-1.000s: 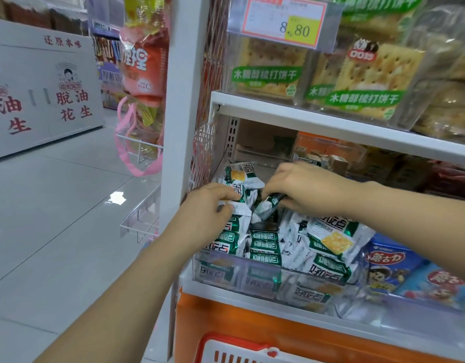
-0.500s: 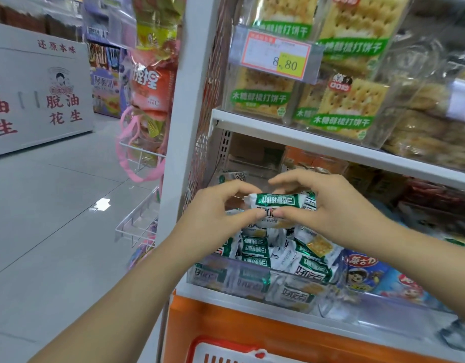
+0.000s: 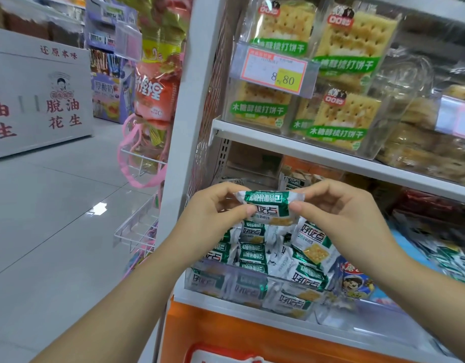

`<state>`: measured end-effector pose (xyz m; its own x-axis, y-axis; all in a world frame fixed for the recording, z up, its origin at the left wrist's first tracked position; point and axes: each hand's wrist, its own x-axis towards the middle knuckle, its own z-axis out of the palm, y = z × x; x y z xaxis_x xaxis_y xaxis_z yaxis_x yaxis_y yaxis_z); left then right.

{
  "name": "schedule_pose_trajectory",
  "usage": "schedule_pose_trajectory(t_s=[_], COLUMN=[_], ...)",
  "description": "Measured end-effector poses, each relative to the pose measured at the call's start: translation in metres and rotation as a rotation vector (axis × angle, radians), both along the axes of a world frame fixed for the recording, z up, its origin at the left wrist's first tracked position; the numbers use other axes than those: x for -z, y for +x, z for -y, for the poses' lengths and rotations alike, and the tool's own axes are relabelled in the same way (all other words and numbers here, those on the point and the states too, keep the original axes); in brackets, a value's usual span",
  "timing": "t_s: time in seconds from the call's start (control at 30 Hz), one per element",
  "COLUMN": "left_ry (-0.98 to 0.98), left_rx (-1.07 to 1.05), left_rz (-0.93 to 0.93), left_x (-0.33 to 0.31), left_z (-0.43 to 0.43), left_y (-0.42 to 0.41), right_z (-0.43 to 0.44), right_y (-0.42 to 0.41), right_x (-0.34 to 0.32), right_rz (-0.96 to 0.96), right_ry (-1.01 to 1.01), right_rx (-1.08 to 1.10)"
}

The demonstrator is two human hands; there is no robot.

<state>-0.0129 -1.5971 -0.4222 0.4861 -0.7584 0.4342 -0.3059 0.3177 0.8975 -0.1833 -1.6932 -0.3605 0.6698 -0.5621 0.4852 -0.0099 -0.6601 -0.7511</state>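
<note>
White shop shelving (image 3: 184, 100) backs the left hand (image 3: 213, 214) and right hand (image 3: 340, 213), each grip pinching one end of a small green-and-white foil cracker packet (image 3: 268, 206) held level above the clear plastic bin (image 3: 252, 286).

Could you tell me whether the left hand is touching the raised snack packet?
Touching. The head view shows the left hand pinching the snack packet at its left end.

Left hand (image 3: 213, 214) and right hand (image 3: 341, 213) both pinch, raised together.
</note>
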Motion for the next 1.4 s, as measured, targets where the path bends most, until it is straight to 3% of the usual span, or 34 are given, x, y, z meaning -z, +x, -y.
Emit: schedule_pose_trajectory(t_s=[0.13,0.3,0.47,0.97,1.1,1.17,1.27,1.33,1.4], left_ry=[0.014,0.054,0.161,0.298,0.26,0.257,0.244,0.228,0.232], left_rx=[0.014,-0.009,0.039,0.226,0.228,0.174,0.067,0.063,0.09], left_rz=[-0.023,-0.038,-0.209,-0.647,-0.725,-0.61,-0.319,-0.262,-0.273], left_x=[-0.003,-0.002,-0.004,0.002,0.001,0.001,0.005,0.005,0.002], left_z=[0.001,0.004,0.005,0.007,0.007,0.008,0.008,0.006,0.005], left_y=[-0.003,-0.008,-0.009,0.003,0.004,0.004,0.007,0.008,0.007], right_z=[0.002,0.008,0.008,0.002,0.001,0.002,0.01,0.015,0.018], right_y=[0.003,0.005,0.007,0.011,0.013,0.013,0.013,0.012,0.013], right_x=[0.002,0.004,0.01,0.004,0.004,0.005,0.007,0.006,0.004], right_rz=[0.04,-0.022,-0.178,-0.1,-0.098,-0.114,-0.22,-0.271,-0.257], right_ry=[0.055,0.266,0.561,1.06,1.08,1.038,0.797,0.679,0.682], right_rx=[0.05,0.038,-0.046,-0.085,-0.092,-0.085,-0.031,0.016,0.014])
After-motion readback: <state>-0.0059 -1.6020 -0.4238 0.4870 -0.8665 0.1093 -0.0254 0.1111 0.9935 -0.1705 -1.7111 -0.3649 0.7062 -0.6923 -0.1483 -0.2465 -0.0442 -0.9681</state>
